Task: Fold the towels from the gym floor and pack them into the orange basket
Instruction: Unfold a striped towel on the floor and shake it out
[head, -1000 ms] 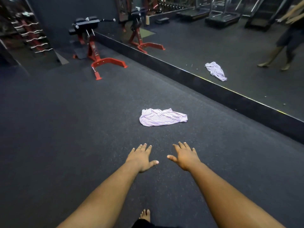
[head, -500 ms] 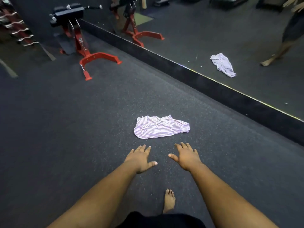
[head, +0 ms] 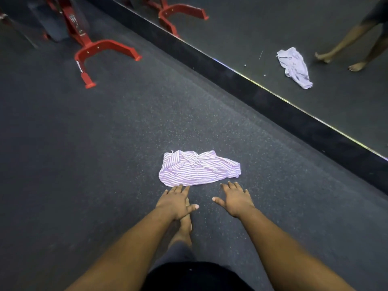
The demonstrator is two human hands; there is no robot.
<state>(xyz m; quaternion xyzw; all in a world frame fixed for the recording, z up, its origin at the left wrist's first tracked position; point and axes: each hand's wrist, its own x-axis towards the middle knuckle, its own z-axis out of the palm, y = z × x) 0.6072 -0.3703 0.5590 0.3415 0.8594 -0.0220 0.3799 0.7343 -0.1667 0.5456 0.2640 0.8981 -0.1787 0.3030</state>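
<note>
A crumpled towel with pink and white stripes lies on the dark gym floor in the middle of the view. My left hand reaches out palm down with straight fingers, its fingertips just short of the towel's near edge. My right hand is stretched out the same way, fingers spread, a little to the right and just below the towel's right end. Neither hand holds anything. The orange basket is not in view.
A wall mirror with a black base strip runs diagonally across the upper right; it reflects the towel and my legs. A red-framed exercise machine stands at the upper left. My bare foot is under my left wrist.
I have stepped closer; the towel now sits just beyond my fingertips. Both hands stay outstretched and open, and my foot has moved forward beneath my left hand.
</note>
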